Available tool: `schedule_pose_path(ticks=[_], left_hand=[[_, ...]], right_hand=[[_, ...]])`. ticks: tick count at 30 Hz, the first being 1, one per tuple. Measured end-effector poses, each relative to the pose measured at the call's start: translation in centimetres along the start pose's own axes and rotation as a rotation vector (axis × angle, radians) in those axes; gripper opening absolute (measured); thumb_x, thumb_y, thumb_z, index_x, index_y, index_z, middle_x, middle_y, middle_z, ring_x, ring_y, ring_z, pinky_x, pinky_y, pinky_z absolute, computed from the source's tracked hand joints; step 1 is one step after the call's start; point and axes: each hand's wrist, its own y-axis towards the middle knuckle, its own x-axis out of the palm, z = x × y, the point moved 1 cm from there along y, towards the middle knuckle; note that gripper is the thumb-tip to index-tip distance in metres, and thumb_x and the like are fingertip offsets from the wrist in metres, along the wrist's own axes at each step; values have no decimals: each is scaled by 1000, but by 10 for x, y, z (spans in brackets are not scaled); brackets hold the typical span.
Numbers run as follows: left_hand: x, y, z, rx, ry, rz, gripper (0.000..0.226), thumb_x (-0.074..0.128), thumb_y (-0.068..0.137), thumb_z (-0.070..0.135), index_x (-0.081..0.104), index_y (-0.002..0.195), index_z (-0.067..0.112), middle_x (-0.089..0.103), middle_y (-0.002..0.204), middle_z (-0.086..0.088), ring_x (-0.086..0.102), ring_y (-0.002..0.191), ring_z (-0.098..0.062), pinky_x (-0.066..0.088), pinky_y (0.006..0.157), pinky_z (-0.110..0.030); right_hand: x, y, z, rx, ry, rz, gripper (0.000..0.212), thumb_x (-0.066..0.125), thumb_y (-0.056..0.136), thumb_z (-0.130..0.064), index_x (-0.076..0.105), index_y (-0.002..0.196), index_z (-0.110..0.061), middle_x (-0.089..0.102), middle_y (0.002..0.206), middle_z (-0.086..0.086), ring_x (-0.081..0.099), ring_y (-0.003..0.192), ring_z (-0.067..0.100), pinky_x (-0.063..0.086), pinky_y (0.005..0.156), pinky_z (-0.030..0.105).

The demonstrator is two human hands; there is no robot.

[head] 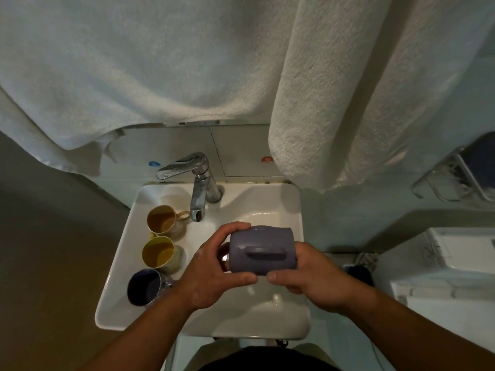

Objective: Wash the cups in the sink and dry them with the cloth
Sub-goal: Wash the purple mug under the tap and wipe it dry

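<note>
A grey-purple cup (263, 250) lies on its side above the white sink (267, 199), handle facing up at me. My left hand (214, 269) grips its left end, thumb under the cup and fingers over the top. My right hand (313, 277) holds the right end, thumb along the lower edge. Three more cups stand upright on the sink's left ledge: a tan one (163, 219), a yellow one (159, 254) and a dark blue one (144, 286). White towels (160, 62) hang above the sink.
A chrome tap (199, 180) stands at the back of the basin, spout pointing down; no water stream shows. A second rolled-looking towel (334, 103) hangs at the right. A wire rack (455, 178) is on the right wall, a white fixture (442, 269) below it.
</note>
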Motion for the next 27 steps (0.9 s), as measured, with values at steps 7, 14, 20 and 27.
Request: schedule_pose_path(ticks=[7, 14, 20, 27], left_hand=[[-9, -5, -5, -294, -339, -213, 74, 78, 83, 20, 45, 145, 42, 51, 146, -3, 59, 126, -41, 59, 85, -55], [1, -3, -6, -144, -117, 43, 58, 85, 72, 36, 64, 127, 35, 62, 130, -5, 68, 112, -32, 61, 82, -52], [7, -5, -5, 31, 96, 63, 79, 92, 72, 17, 54, 139, 34, 56, 138, 10, 58, 126, -19, 60, 89, -36], [10, -12, -6, -341, -250, 10, 68, 66, 82, 67, 53, 139, 32, 67, 127, -9, 70, 107, -33, 60, 79, -44]], right_hand=[[-4, -3, 14, -39, -438, 80, 41, 70, 90, -15, 62, 125, -33, 69, 116, -17, 66, 103, -2, 56, 91, 29], [-5, -3, 8, -82, -323, -167, 75, 63, 76, 8, 55, 142, -26, 58, 141, -16, 53, 130, 1, 44, 110, 28], [-3, 1, 18, 49, 265, -11, 45, 74, 76, -9, 71, 117, -25, 69, 90, 6, 46, 60, 9, 34, 50, 21], [-8, 2, 19, -91, -107, 119, 45, 79, 79, 1, 72, 115, -25, 77, 103, -9, 72, 89, 8, 58, 74, 29]])
